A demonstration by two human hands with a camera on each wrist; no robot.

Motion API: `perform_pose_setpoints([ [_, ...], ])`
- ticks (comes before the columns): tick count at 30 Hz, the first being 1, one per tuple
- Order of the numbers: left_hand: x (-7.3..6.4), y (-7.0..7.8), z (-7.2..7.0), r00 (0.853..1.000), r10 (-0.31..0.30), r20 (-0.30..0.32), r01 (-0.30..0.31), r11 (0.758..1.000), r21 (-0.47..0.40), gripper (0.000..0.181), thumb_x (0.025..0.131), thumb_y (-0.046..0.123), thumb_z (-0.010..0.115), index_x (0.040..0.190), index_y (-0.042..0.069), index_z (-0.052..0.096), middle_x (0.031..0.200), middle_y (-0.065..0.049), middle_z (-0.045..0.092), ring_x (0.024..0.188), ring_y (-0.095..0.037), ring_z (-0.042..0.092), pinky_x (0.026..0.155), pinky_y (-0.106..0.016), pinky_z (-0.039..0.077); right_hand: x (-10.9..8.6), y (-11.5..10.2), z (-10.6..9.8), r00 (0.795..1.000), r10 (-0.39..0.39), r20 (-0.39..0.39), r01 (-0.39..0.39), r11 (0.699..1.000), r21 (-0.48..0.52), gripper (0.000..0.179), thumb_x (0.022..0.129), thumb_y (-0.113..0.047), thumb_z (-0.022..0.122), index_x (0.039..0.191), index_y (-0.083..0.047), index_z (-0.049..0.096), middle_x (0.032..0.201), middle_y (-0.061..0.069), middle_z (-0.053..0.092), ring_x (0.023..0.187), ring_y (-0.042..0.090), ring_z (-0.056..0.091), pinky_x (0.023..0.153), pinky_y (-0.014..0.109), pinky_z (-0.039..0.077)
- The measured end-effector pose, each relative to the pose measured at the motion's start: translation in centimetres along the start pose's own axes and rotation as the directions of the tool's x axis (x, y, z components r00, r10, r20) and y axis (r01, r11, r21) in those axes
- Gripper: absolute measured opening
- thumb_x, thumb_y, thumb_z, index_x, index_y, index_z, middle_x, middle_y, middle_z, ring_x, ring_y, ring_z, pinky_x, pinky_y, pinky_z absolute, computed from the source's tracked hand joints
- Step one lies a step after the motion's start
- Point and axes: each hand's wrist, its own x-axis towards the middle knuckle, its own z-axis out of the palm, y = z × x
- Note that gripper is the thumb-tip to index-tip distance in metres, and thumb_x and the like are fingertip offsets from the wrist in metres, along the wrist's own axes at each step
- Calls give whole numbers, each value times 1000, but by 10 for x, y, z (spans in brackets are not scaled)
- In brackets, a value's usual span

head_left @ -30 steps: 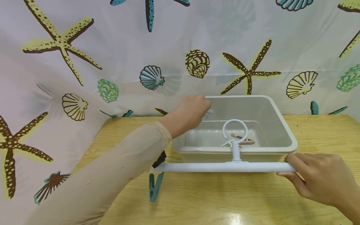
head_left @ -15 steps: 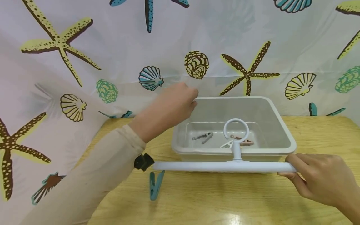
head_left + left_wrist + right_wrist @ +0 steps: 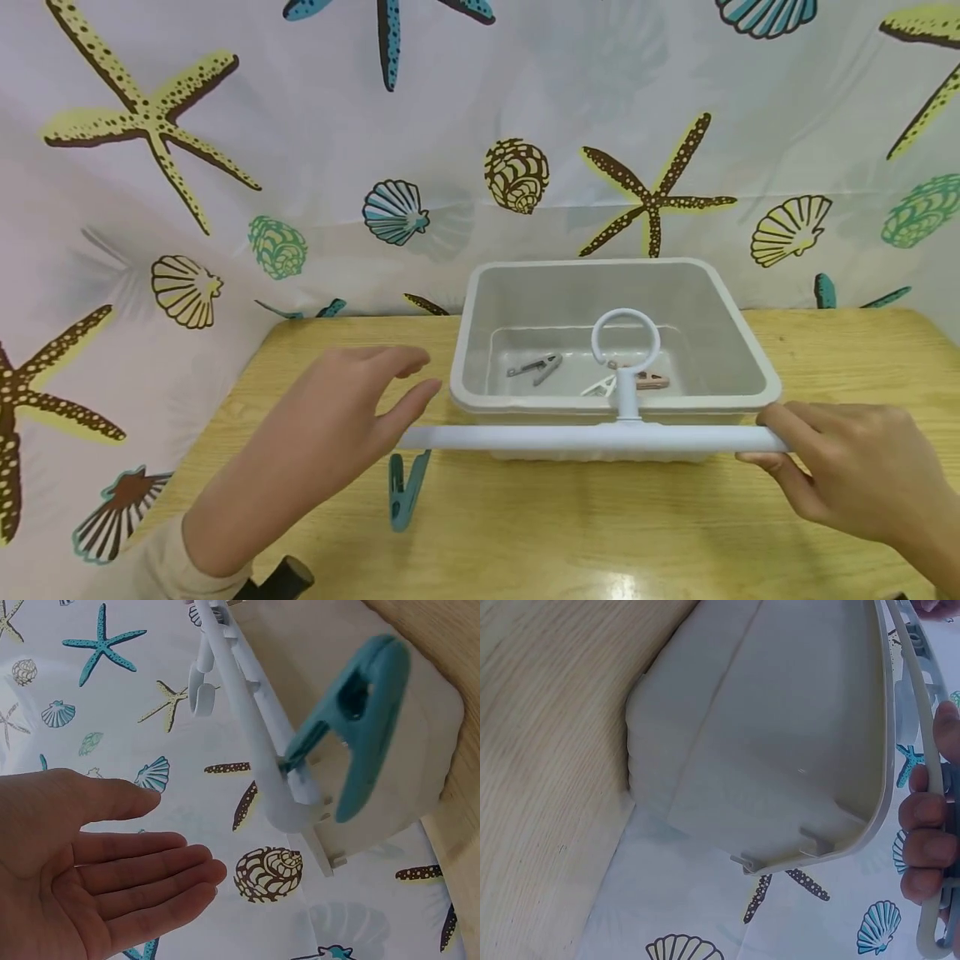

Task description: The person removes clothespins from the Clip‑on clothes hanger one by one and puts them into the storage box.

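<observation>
A white clothes hanger (image 3: 547, 437) with a ring-shaped hook spans the front of a light grey plastic bin (image 3: 467, 333). My right hand (image 3: 855, 475) grips the hanger's right end, thumb below the bar. A teal clothespin (image 3: 405, 493) hangs clipped near the hanger's left end. My left hand (image 3: 341, 417) is beside that end, fingers extended and holding nothing; its bare palm faces the left wrist view. On the bin's floor lie a grey clothespin (image 3: 546, 367), a pinkish-beige clothespin (image 3: 651, 381) and a white clothespin (image 3: 600, 387), the last two partly hidden by the hanger.
The bin stands on a light wooden table (image 3: 570, 525), toward the back edge. Behind and to the left hangs a white curtain (image 3: 442, 100) printed with starfish and shells.
My left hand let a grey clothespin drop into the bin, then came back leftward and down to the hanger's left end, its fingers opening. My right hand kept its grip.
</observation>
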Motion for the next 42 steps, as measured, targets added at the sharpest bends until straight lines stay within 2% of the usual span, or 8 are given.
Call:
perform_pose_setpoints([
  [9, -45, -3, 10, 983, -182, -24, 183, 983, 21, 27, 90, 26, 69, 109, 7, 69, 103, -6, 71, 85, -23, 70, 72, -41, 55, 2, 2, -3, 1000, -11, -18, 11, 1000, -6, 53, 100, -56, 33, 73, -14, 48, 52, -13, 33, 42, 1, 21, 36, 20, 15],
  [17, -59, -6, 19, 975, -218, -39, 217, 976, -29, 27, 90, 27, 70, 109, 8, 70, 101, -4, 72, 86, -21, 70, 71, -39, 56, 6, 3, -8, 999, -23, -28, 23, 1000, -15, 53, 101, -55, 33, 73, -13, 48, 52, -12, 36, 41, 1, 23, 35, 20, 16],
  [25, -68, -21, 25, 908, -374, 188, 416, 855, -310, 27, 97, 34, 58, 112, 14, 70, 102, 4, 71, 85, -7, 70, 72, -28, 56, 7, 5, -10, 999, -24, -49, 23, 1000, -15, 53, 101, -55, 33, 71, -13, 47, 53, -13, 34, 42, 1, 22, 36, 20, 14],
  [29, -72, -26, 33, 863, -393, 316, 501, 742, -446, 35, 99, 33, 55, 121, 7, 64, 96, 1, 72, 81, -8, 69, 74, -27, 55, 5, 7, -10, 999, -24, -36, 24, 1000, -17, 53, 101, -55, 33, 72, -13, 47, 53, -12, 36, 41, 1, 23, 36, 20, 15],
  [32, -75, -29, 41, 826, -385, 411, 562, 615, -553, 45, 100, 31, 54, 131, -2, 54, 98, -6, 71, 80, -14, 70, 76, -30, 55, 4, 7, -9, 999, -28, -17, 27, 999, -17, 53, 101, -55, 33, 72, -13, 48, 53, -12, 38, 41, 1, 24, 36, 20, 16],
  [35, -76, -33, 49, 808, -330, 488, 589, 474, -654, 51, 101, 29, 51, 137, -7, 44, 105, -15, 70, 86, -22, 71, 80, -33, 54, 6, 7, -10, 999, -36, 5, 36, 999, -18, 53, 102, -54, 31, 73, -13, 49, 53, -12, 38, 41, 1, 24, 36, 19, 16],
  [37, -77, -35, 54, 808, -264, 527, 589, 351, -728, 51, 102, 26, 49, 140, -6, 39, 110, -18, 68, 91, -26, 70, 83, -37, 54, 9, 6, -10, 999, -41, -7, 41, 999, -16, 53, 102, -53, 31, 73, -13, 49, 52, -12, 37, 41, 0, 23, 36, 18, 14],
  [42, -79, -45, 65, 863, -23, 505, 505, 7, -863, 36, 106, 13, 36, 139, 0, 41, 118, -17, 65, 105, -28, 66, 90, -42, 51, 16, 3, -10, 998, -40, -46, 40, 999, 2, 51, 102, -52, 32, 73, -12, 49, 51, -11, 36, 41, 0, 21, 37, 17, 12],
])
